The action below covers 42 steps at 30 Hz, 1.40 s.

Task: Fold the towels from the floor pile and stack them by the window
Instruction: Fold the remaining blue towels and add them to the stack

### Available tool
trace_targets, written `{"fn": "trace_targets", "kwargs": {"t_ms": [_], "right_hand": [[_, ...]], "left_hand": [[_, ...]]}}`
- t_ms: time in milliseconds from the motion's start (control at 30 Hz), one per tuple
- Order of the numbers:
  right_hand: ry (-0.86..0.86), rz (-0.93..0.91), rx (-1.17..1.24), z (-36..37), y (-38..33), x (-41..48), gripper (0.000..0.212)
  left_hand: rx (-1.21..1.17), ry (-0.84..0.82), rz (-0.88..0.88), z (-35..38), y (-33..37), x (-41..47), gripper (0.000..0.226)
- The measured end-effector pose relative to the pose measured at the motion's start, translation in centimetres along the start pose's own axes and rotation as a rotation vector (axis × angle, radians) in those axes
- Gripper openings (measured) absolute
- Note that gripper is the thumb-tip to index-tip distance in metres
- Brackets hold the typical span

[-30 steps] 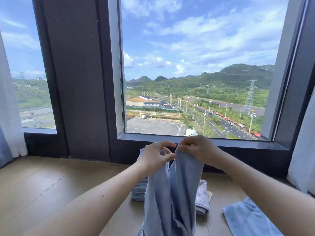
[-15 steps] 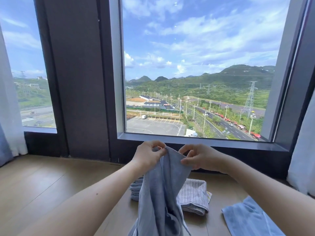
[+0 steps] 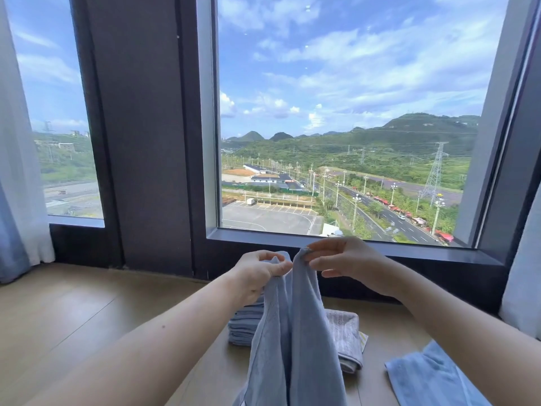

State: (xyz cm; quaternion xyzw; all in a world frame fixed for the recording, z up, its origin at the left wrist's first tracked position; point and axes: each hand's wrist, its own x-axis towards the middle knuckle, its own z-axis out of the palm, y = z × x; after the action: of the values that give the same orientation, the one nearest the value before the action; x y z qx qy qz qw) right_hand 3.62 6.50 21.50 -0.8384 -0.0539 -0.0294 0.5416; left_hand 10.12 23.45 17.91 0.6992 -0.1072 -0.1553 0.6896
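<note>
Holding up the soft pale-blue cloth towel point(image 3: 295, 332).
The left hand point(image 3: 257, 273) and right hand point(image 3: 348, 259) each pinch its top edge, above the stack of folded blue towels point(image 3: 244, 323) by the window point(image 3: 351, 142) — pull the hands apart, level, so it hangs flat.

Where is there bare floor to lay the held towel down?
Bare wood floor lies left of the folded stack, out to the left curtain. A narrower strip runs between the striped towel and the blue towel. Crowded: behind the held towel, around stack and striped towel.
</note>
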Motion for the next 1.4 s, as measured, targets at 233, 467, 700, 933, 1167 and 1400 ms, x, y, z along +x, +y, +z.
{"fn": "trace_targets", "kwargs": {"t_ms": [233, 467, 700, 933, 1167, 1400], "right_hand": [[0.136, -0.069, -0.119, 0.0, -0.2, 0.1, 0.014], [0.260, -0.109, -0.231, 0.4, 0.1, 0.4, 0.012], [0.271, -0.051, 0.040, 1.4, -0.1, 0.7, 0.013], [0.255, -0.067, 0.252, 2.0, -0.6, 0.9, 0.018], [0.247, -0.044, 0.203, 1.9, -1.0, 0.8, 0.014], [0.396, -0.055, 0.019, 1.7, -0.3, 1.0, 0.013]], "left_hand": [[-0.164, 0.094, -0.014, 0.6, 0.1, 0.0, 0.011], [-0.119, 0.211, 0.129, 1.4, 0.1, 0.6, 0.008], [-0.142, 0.183, 0.254, 2.7, 0.7, 0.2, 0.014], [-0.254, 0.174, 0.283, 2.6, 1.0, 0.2, 0.017], [-0.285, 0.108, 0.286, 2.8, 1.2, 0.1, 0.020], [-0.312, 0.067, 0.301, 3.0, 1.1, 0.1, 0.020]]}}
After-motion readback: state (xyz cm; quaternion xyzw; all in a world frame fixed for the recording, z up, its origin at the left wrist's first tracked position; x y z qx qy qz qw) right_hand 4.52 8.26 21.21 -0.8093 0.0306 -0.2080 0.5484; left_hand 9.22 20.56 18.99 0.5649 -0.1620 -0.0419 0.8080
